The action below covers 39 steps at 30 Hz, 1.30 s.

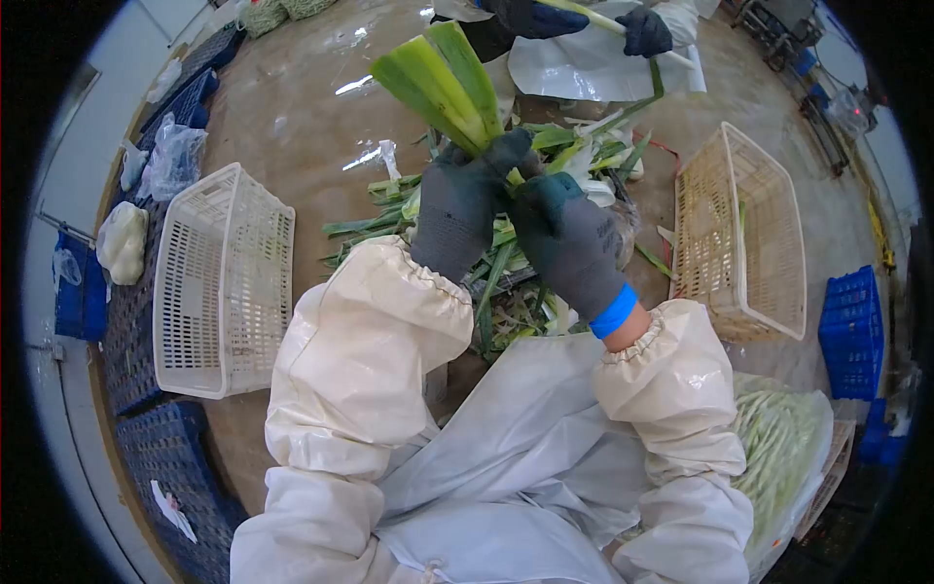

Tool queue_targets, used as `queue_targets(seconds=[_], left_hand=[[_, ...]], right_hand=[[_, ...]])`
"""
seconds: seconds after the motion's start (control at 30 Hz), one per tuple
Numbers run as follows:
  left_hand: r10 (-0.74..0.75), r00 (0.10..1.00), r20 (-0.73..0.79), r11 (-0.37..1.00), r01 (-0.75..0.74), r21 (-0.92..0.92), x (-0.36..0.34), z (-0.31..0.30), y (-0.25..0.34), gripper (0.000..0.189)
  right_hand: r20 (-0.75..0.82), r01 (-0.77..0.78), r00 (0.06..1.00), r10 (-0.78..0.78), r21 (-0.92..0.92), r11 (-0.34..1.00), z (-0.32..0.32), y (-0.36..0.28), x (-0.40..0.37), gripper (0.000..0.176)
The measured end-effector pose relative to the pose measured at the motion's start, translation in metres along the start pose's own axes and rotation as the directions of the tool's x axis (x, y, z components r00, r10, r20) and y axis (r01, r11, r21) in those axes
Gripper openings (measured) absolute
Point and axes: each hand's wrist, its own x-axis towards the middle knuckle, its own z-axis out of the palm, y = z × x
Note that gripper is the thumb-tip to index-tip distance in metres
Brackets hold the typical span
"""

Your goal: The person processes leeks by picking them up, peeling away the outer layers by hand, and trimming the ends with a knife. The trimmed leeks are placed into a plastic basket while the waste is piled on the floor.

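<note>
A leek with broad, trimmed green leaves points up and to the left in front of me. My left hand, in a dark grey glove, is wrapped round it just below the leaves. Close against it, my right hand is closed too, with a bit of green showing between the two gloves. It appears to grip the lower part of the same leek, which the gloves hide. Beneath both hands lies a pile of leek leaves and trimmings on the floor.
White plastic crates stand to the left and right. A co-worker's gloved hand holds a long stalk at the top. A bag of pale green stalks sits at lower right, blue pallets at left, a blue crate at far right.
</note>
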Motion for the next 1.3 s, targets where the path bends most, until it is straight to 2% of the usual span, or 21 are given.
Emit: queue_targets(seconds=[0.03,0.13,0.2,0.23,0.3,0.5,0.53,0.67,0.73,0.8,0.83,0.9,0.93,0.97,1.03,1.07,1.13,1.23,1.27,1.3], left_hand=[[0.008,1.000,-0.018,1.000,-0.008,0.001,-0.001,0.002,0.002,0.030],[0.004,0.999,-0.052,1.000,-0.003,0.026,-0.005,0.004,0.008,0.029],[-0.041,0.998,-0.049,0.996,0.044,0.073,-0.005,0.001,0.013,0.029],[-0.062,0.998,0.022,0.996,0.061,0.059,-0.004,-0.002,0.014,0.029],[-0.101,0.981,0.166,0.995,0.097,0.032,-0.002,-0.006,0.015,0.030],[-0.071,0.985,0.156,0.994,0.058,0.089,-0.005,-0.003,0.019,0.030],[-0.056,0.994,0.097,0.993,0.046,0.106,-0.004,-0.004,0.018,0.029],[0.029,0.994,-0.103,0.991,-0.015,0.134,-0.007,0.000,0.019,0.029],[0.096,0.983,-0.159,0.987,-0.074,0.143,-0.005,0.000,0.020,0.026],[0.179,0.965,-0.193,0.975,-0.147,0.166,0.004,-0.010,0.025,0.023],[0.213,0.952,-0.222,0.971,-0.180,0.160,0.006,-0.015,0.028,0.023],[0.282,0.917,-0.281,0.957,-0.248,0.151,0.010,-0.027,0.039,0.022],[0.309,0.887,-0.344,0.950,-0.273,0.149,0.018,-0.036,0.043,0.023],[0.364,0.853,-0.375,0.931,-0.337,0.138,0.024,-0.045,0.046,0.023],[0.462,0.771,-0.438,0.880,-0.459,0.121,0.034,-0.065,0.050,0.024],[0.501,0.732,-0.462,0.857,-0.495,0.145,0.036,-0.073,0.054,0.026],[0.572,0.647,-0.504,0.805,-0.561,0.194,0.040,-0.087,0.061,0.031],[0.614,0.563,-0.552,0.771,-0.578,0.268,0.041,-0.096,0.068,0.050],[0.649,0.523,-0.552,0.744,-0.585,0.321,0.043,-0.096,0.067,0.048],[0.672,0.525,-0.523,0.731,-0.585,0.351,0.043,-0.096,0.067,0.046]], right_hand=[[-0.004,0.011,1.000,-0.011,-0.030,0.999,0.001,0.000,0.000,0.017],[-0.012,-0.007,1.000,0.007,0.030,1.000,0.001,0.001,0.002,0.020],[-0.104,-0.006,0.994,0.011,0.049,0.999,0.003,0.002,0.004,0.022],[-0.150,-0.007,0.989,0.016,0.058,0.998,0.004,0.003,0.004,0.023],[-0.141,0.014,0.990,-0.005,0.063,0.998,0.005,0.009,0.001,0.024],[-0.103,0.034,0.994,-0.041,-0.066,0.997,0.002,0.011,-0.001,0.023],[-0.086,0.052,0.994,-0.061,-0.101,0.994,0.001,0.008,0.000,0.022],[-0.027,0.063,0.998,-0.063,0.018,0.998,0.000,-0.004,0.002,0.017],[0.004,0.061,0.998,-0.062,0.057,0.996,-0.006,-0.013,0.001,0.015],[-0.046,0.085,0.996,-0.080,0.107,0.991,-0.008,-0.015,-0.002,0.013],[-0.071,0.098,0.993,-0.089,0.132,0.986,-0.009,-0.015,-0.002,0.013],[-0.127,-0.019,0.990,0.058,0.290,0.957,-0.011,-0.010,-0.004,0.013],[-0.144,-0.072,0.981,0.133,0.368,0.927,-0.015,-0.010,-0.002,0.014],[-0.130,-0.216,0.947,0.295,0.420,0.881,-0.025,-0.010,0.000,0.014],[-0.274,-0.207,0.895,0.352,0.444,0.872,-0.040,-0.002,0.008,0.015],[-0.432,-0.062,0.868,0.245,0.394,0.917,-0.043,0.011,0.013,0.016],[-0.472,-0.211,0.749,0.466,0.497,0.842,-0.067,0.013,0.020,0.017],[-0.549,-0.085,0.670,0.499,0.612,0.786,-0.097,0.011,0.029,0.016],[-0.582,-0.080,0.647,0.494,0.592,0.802,-0.103,0.014,0.029,0.016],[-0.613,-0.075,0.621,0.487,0.572,0.816,-0.109,0.019,0.028,0.016]])
